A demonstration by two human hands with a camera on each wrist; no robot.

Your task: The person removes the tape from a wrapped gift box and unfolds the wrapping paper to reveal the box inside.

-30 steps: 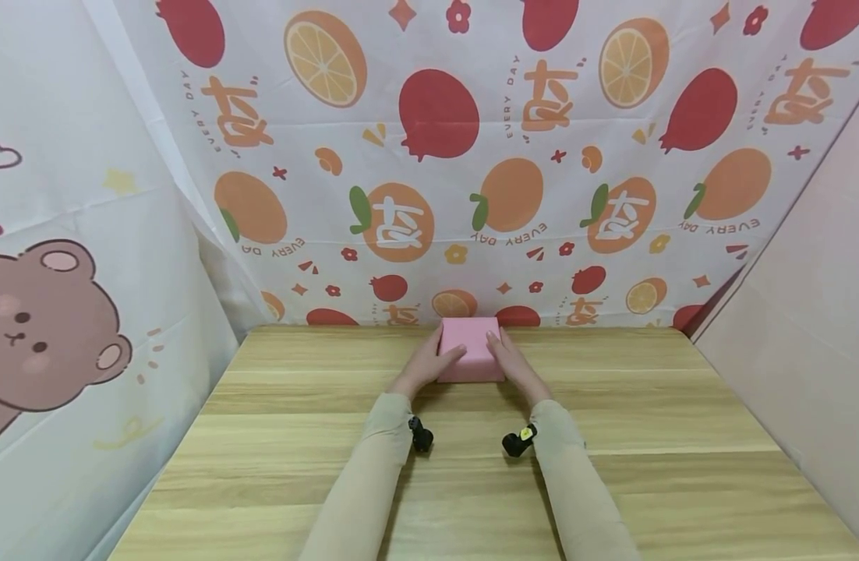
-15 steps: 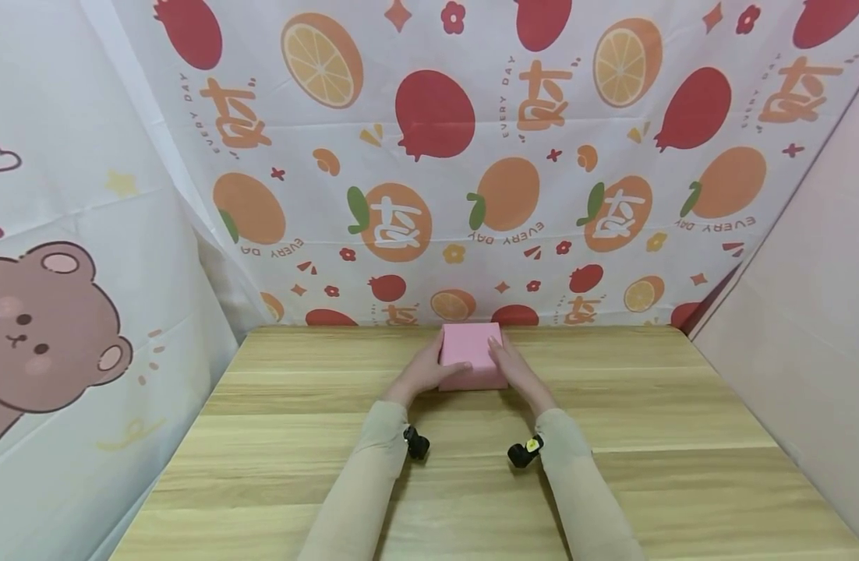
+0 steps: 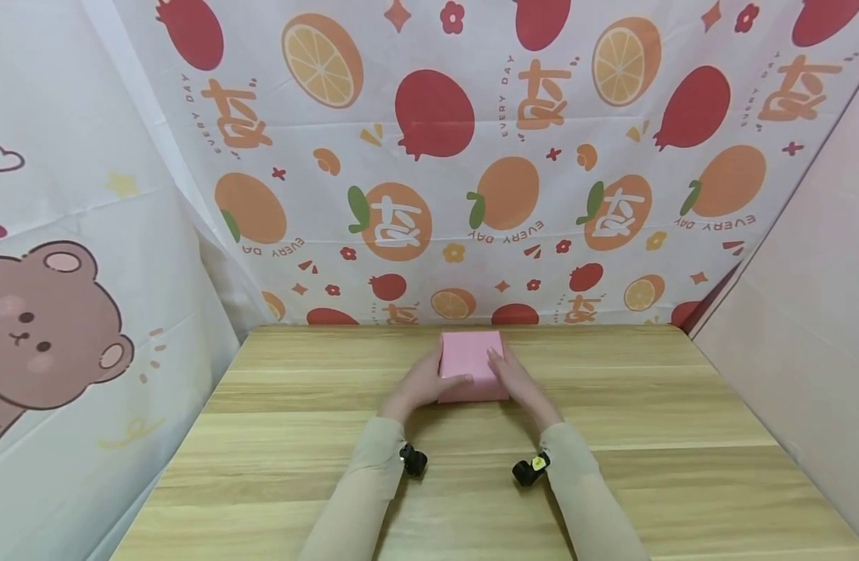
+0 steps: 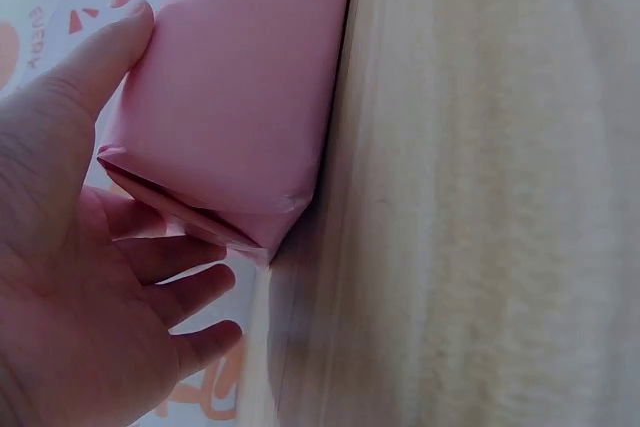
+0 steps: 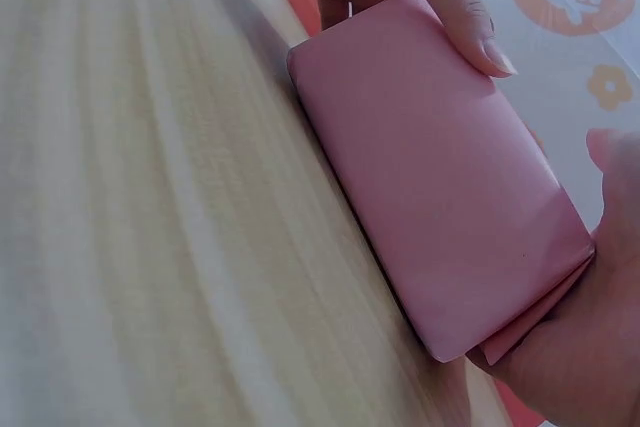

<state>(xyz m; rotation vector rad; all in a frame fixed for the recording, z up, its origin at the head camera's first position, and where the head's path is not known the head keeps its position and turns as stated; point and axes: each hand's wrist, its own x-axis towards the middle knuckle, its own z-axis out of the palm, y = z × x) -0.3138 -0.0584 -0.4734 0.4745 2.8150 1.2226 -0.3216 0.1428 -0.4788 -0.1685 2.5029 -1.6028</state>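
Note:
A box wrapped in pink paper [image 3: 470, 355] sits near the back edge of the wooden table, between both hands. My left hand [image 3: 421, 383] grips its left side, thumb lying along the top front edge. On the opposite side my right hand [image 3: 526, 385] holds it, with the thumb on top. The left wrist view shows folded paper flaps at the end of the pink box [image 4: 230, 77], where the left fingers [image 4: 195, 292] spread against and below it. In the right wrist view, a folded end of the box [image 5: 440, 177] meets the right palm.
The wooden table [image 3: 261, 467] runs up to a fruit-printed cloth [image 3: 317, 171] at the back. A cloth with a bear print [image 3: 51, 327] hangs at the left, and a pale panel [image 3: 808, 312] stands at the right. Small black cameras [image 3: 414, 460] are worn on both wrists.
Both hands have drawn the pink box a short way toward the person, away from the back edge of the table. Their hold on its sides stays much the same.

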